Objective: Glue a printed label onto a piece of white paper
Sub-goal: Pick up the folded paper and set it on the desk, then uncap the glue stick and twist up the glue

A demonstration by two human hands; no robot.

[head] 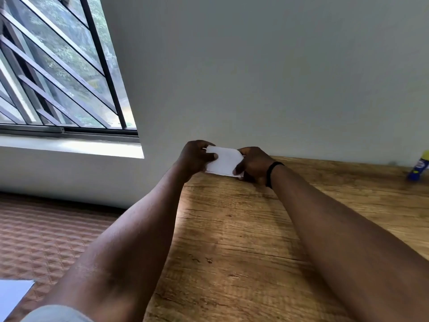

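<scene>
A small white piece of paper point(224, 161) is held up above the far edge of the wooden table point(232, 240), close to the wall. My left hand point(195, 159) pinches its left edge and my right hand point(254, 165), with a black band at the wrist, pinches its right edge. The side facing me is blank; no print shows. A glue stick point(419, 167) with a blue body and yellow cap lies at the table's far right. A white sheet point(12, 296) lies at the lower left on the quilted surface.
A grey wall rises right behind the table. A barred window point(58, 66) with a sill is at the upper left. A brown quilted surface point(46, 235) lies left of the table, lower than it.
</scene>
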